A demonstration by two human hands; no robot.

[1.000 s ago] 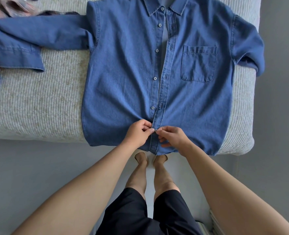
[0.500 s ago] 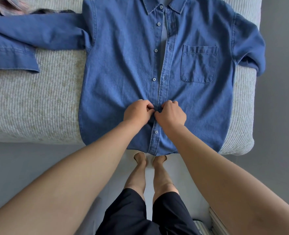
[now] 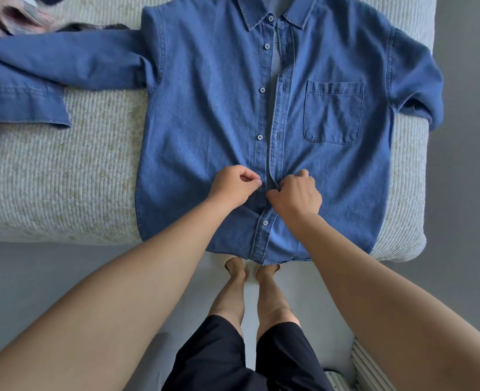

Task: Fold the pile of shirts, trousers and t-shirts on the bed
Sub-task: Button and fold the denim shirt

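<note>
Head view shows a blue denim shirt [image 3: 205,122] lying front up across the bed [image 3: 64,179], collar away from the person and hem at the near edge. Both hands work the placket at about waist height: the left hand [image 3: 233,187] pinches the button-side strip between thumb and forefinger, and the right hand [image 3: 296,193] curls round the buttonhole-side edge just beside it. The two hands sit close together, each clamped on its own strip of cloth. One button [image 3: 265,222] below them looks fastened; those above lie undone, with a gap down to the hands.

To do this step well, I judge each strip should be held taut and level so the hole meets its button squarely, without dragging the body off line.

For room, the hem overhangs the near edge slightly, and the right sleeve [image 3: 419,88] droops over the bed's end. Its left sleeve [image 3: 49,71] spreads along the bed toward a heap of other clothes [image 3: 10,15], so open bed lies on that side.
</note>
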